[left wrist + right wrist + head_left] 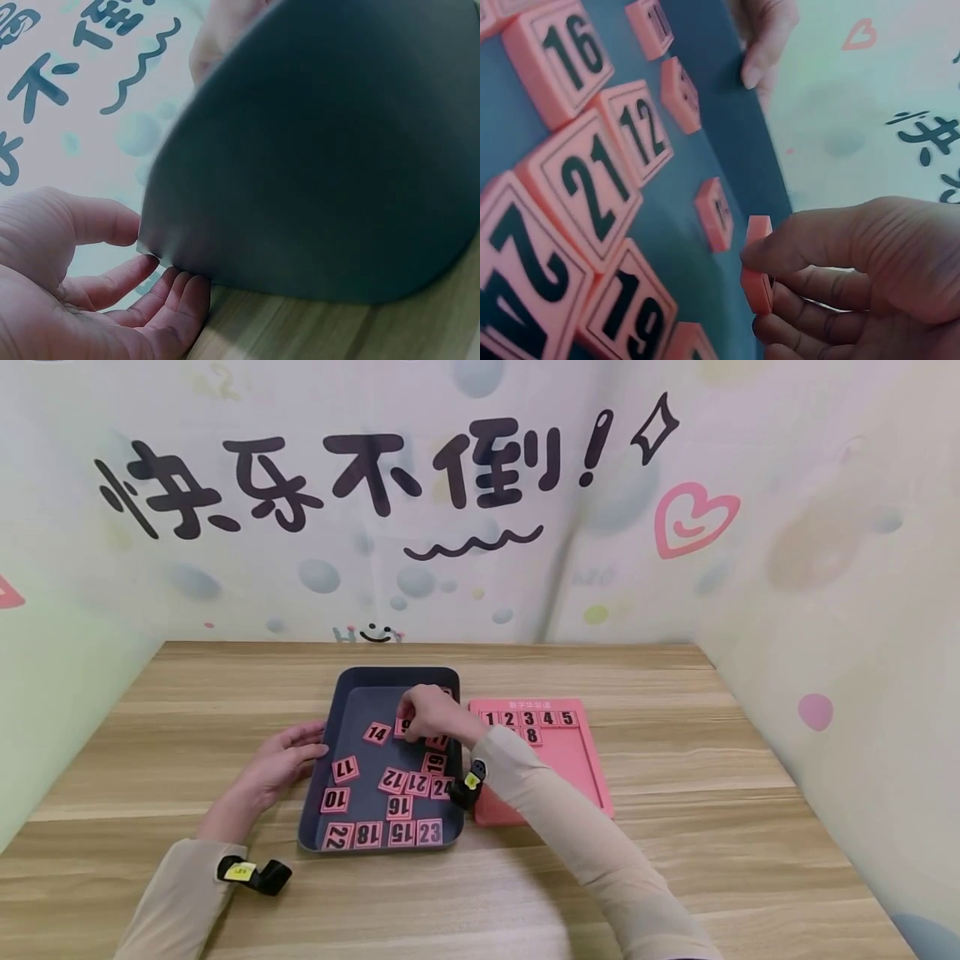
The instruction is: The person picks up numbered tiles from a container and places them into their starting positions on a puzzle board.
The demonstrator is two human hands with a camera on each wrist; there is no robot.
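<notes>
My right hand [437, 714] is over the upper part of a dark blue-grey tray [367, 702], pinching a pink number tile [757, 289] between thumb and fingers. From the head view that tile reads 9. At the tray's left side, my left hand [279, 767] holds the wall, its thumb over the rim and its fingers outside. Loose pink tiles lie in the tray, among them a 14 tile [377, 732], a 17 tile [346, 768] and a 19 tile [630, 304]. Part of the tray's right side is hidden under my right hand and wrist.
Right of the tray lies a pink puzzle board [555, 781]. Tiles 1 to 5 fill its top row, and an 8 tile [532, 736] shows below, beside tiles partly covered by my right sleeve. A printed cloth wall [480, 593] stands behind the wooden table [675, 735].
</notes>
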